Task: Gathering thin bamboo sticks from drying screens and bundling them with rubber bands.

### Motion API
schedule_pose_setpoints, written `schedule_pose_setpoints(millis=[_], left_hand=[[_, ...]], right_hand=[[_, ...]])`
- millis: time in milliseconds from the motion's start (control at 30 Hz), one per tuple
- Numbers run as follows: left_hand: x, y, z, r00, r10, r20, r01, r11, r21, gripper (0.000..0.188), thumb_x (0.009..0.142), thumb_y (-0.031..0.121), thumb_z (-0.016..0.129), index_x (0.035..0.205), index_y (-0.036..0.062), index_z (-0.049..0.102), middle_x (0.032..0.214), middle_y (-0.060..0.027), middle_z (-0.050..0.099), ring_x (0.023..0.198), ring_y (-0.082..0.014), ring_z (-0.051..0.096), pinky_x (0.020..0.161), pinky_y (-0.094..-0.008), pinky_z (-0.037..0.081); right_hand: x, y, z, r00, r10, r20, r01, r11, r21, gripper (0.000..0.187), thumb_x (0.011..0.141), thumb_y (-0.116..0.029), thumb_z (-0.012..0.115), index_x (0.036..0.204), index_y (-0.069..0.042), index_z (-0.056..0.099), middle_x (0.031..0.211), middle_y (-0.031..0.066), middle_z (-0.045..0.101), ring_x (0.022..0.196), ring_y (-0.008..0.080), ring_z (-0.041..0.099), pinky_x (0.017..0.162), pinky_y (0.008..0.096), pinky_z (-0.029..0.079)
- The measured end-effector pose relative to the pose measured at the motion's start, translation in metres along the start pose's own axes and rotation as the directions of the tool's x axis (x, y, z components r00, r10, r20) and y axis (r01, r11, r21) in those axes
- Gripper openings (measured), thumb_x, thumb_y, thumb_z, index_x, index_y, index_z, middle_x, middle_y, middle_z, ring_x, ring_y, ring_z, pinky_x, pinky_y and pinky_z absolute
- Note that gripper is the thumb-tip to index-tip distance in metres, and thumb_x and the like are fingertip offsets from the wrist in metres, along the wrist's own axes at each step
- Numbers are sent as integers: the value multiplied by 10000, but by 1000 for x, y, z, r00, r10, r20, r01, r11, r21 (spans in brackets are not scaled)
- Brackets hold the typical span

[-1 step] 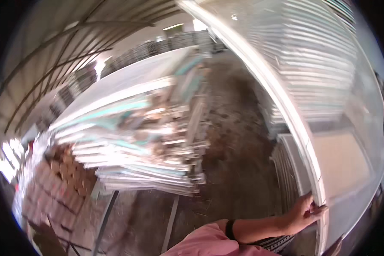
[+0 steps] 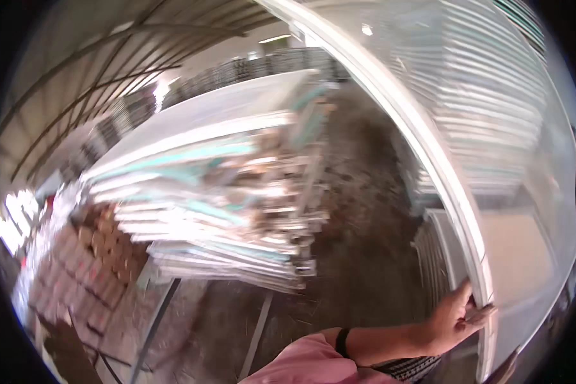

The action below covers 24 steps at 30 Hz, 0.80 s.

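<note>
A tall see-through panel (image 2: 525, 256) with a white frame (image 2: 422, 141) stands tilted on my right, reaching from the lower edge to the top of the view. My left hand (image 2: 457, 320), below a pink sleeve and a black wristband, is closed around the frame's near left edge, low down. At the panel's lower right edge a small part of what looks like my right hand (image 2: 507, 367) shows; its fingers are mostly hidden. To the left is a big stack of white-edged panels (image 2: 224, 224) with teal strips between some layers, smeared by motion.
Behind the held panel rises another stack of white-edged panels (image 2: 493, 109). Several panels (image 2: 432, 256) lean on edge below it. Pinkish-brown stacked blocks (image 2: 77, 281) stand at far left. Two pale strips (image 2: 256, 336) cross the dark floor (image 2: 358, 256). More stacks (image 2: 269, 64) line the back.
The surroundings have shifted slightly right in the view, most plainly the left stack. My left hand keeps its hold on the frame.
</note>
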<state>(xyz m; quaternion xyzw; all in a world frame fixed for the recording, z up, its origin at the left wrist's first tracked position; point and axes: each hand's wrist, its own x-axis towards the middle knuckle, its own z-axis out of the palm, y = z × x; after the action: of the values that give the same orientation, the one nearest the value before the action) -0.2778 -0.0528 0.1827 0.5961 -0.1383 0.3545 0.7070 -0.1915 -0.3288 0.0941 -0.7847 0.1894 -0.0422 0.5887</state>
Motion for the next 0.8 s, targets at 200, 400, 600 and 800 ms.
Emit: schedule_pose_setpoints(millis=[200,400,600,800], left_hand=[[51,239,-137,532,824,-194,-430,460,776,707,813,-14,616,1363,-110,182,1234,-191,422,1124,-228,439,985,-335,343],[32,418,-319,361,878,-316,204,256,945,795,843,274,628,1254,-271,222,1323,-424,296,1292,-462,299,1093,-417,246],[-15,489,-456,192,747,-637,689,360,629,882,783,461,650,1297,-172,314,1375,-354,303,1330,-401,275,1084,-437,246],[-92,400,-544,558,821,118,792,-570,220,430,955,243,459,1222,-94,467,1377,-286,360,1293,-372,326,1067,-449,287]], right_hand=[[-58,-234,102,539,-772,337,739,625,251,520,943,-363,474,1322,-7,457,1330,145,458,1209,208,442,1008,329,333],[-269,-431,263,-113,-716,689,602,503,620,289,858,-235,592,933,41,633,774,106,632,623,154,580,575,282,472],[-419,-450,356,-128,-545,829,587,632,506,227,814,-108,658,905,97,627,775,185,643,659,243,633,585,370,530],[-369,-412,296,-285,-900,330,779,-17,627,533,807,-237,697,1235,27,518,1119,134,602,1038,215,582,855,331,471]])
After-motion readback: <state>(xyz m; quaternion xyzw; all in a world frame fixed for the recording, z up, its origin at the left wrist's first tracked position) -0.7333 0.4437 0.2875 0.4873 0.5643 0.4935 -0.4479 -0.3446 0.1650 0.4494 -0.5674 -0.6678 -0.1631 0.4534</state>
